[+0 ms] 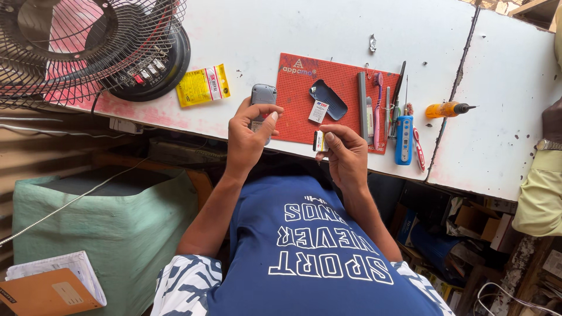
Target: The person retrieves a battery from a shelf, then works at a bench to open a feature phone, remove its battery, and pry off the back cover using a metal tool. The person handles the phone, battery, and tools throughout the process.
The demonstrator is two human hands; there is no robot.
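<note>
My left hand (249,137) grips a small grey mobile phone (263,96) by its lower end, held over the near edge of the white table (304,29). My right hand (345,155) pinches a small dark battery (319,140) with a light label, just right of the phone and at the front edge of the red mat (293,111). On the mat lie a dark phone back cover (329,98) and a small white card (319,111). The two hands are a short gap apart.
Tools lie on the mat's right side: a grey bar (363,102), a pink toothbrush (377,108), tweezers and a blue device (403,139). An orange-handled screwdriver (448,109), a yellow packet (202,85) and a table fan (88,47) sit on the table. Another person's sleeve (541,187) is at right.
</note>
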